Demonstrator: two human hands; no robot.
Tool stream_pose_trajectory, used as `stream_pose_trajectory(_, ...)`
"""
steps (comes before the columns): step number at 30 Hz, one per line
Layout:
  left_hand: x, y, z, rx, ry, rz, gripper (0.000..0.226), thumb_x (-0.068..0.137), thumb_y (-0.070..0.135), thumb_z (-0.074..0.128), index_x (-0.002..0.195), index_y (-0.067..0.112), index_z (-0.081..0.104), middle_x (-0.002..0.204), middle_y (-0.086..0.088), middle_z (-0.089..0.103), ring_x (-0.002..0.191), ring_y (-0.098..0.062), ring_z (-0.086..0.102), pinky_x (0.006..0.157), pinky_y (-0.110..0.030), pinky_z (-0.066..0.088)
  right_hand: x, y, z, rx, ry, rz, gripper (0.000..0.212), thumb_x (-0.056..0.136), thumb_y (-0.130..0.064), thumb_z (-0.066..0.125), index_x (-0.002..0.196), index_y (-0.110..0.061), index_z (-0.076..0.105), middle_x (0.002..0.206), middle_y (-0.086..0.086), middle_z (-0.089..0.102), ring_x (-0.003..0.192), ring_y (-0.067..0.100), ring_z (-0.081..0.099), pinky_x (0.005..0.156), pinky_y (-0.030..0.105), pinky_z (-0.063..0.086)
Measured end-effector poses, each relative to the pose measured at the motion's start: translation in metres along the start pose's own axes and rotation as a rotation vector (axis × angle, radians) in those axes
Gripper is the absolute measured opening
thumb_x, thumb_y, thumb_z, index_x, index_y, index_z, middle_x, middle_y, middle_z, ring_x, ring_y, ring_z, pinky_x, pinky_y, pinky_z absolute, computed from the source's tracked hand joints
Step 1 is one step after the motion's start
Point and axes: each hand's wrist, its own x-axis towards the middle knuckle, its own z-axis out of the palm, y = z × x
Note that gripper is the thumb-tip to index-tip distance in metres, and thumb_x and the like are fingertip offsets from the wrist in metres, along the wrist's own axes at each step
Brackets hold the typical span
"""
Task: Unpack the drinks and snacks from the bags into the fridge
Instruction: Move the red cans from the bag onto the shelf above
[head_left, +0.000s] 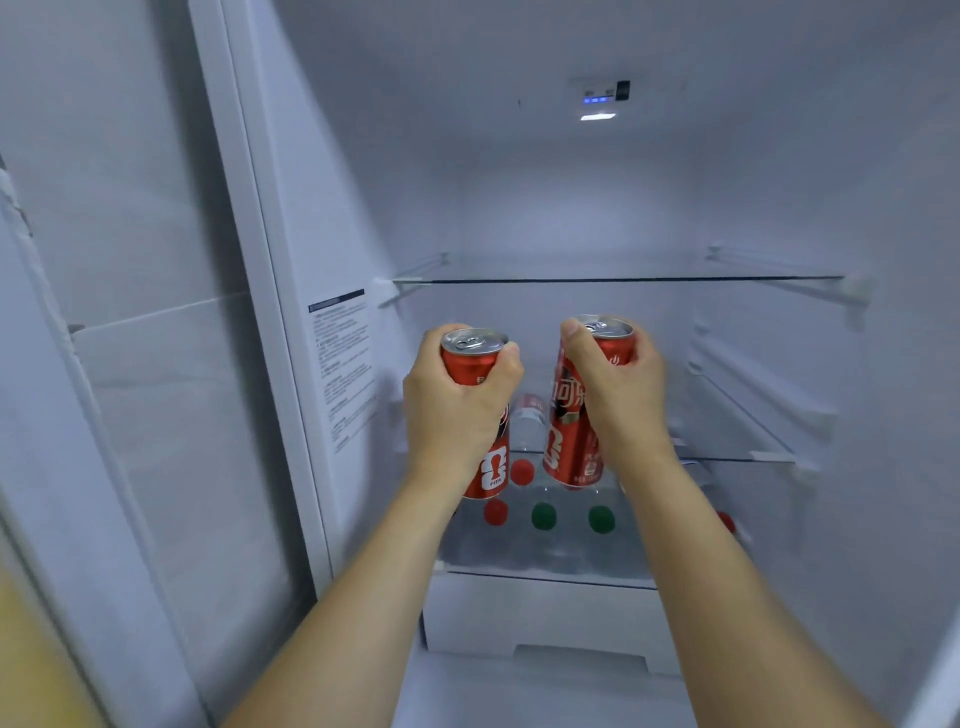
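Two grips, one red can each. Left hand (457, 410) wrapped round the upper half of the left can (480, 415), fingers curled behind it, thumb pressed on the near side just under the rim. Right hand (618, 384) clamped on the right can (582, 410) the same way, thumb up against the top edge on the left, fingers curled round the right side. Both cans upright, silver pull-tab tops showing, held side by side and apart, inside the open fridge (597, 208), below the upper glass shelf (623, 279) and above the lower glass shelf (727, 460). Not resting on anything that can be seen; bottoms of both cans clear of the hands.

Between the cans and farther in, a clear plastic bottle (527, 421), blurred. Under the lower shelf, bottles lying with caps toward the near side: red caps (521, 471) at left, two green caps (544, 515) in the middle, another red one at far right beside the forearm. Below those, a white drawer front (519, 613). On the left inner wall, a printed label (343, 364), text too small to read. High on the far wall, a small control panel (600, 96) with blue lights.
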Motion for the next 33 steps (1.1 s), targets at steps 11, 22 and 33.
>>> stream_pose_trajectory(11,0.038,-0.03,0.032,0.052,-0.004,0.003,0.03,0.08,0.036,0.074,0.102,0.024,0.057,0.08,0.014,0.064,0.072,0.006,0.063,0.059,-0.009,0.049,0.044,0.034,0.019,-0.074,0.021,-0.028,0.031,0.082,-0.045,0.07,0.1,-0.021,0.06,0.086,-0.007,0.066,0.074,0.005,0.064,0.063,0.015,0.047)
stream_pose_trajectory(22,0.086,-0.073,0.076,0.201,0.063,-0.046,0.042,0.083,0.057,0.065,0.106,0.028,0.045,0.084,0.015,0.059,0.072,0.004,0.058,0.057,-0.014,0.043,0.105,0.077,0.043,-0.134,0.005,-0.027,0.042,0.08,-0.055,0.069,0.104,-0.024,0.055,0.084,-0.008,0.065,0.074,0.005,0.063,0.062,0.019,0.045)
stream_pose_trajectory(33,0.133,-0.129,0.126,0.196,0.104,0.061,0.05,0.088,0.058,0.056,0.123,0.025,0.043,0.11,0.011,0.063,0.098,-0.014,0.064,0.084,-0.038,0.055,0.17,0.136,0.083,-0.1,-0.066,-0.14,0.05,0.087,-0.053,0.061,0.124,-0.022,0.05,0.101,-0.022,0.059,0.091,-0.014,0.055,0.07,0.004,0.042)
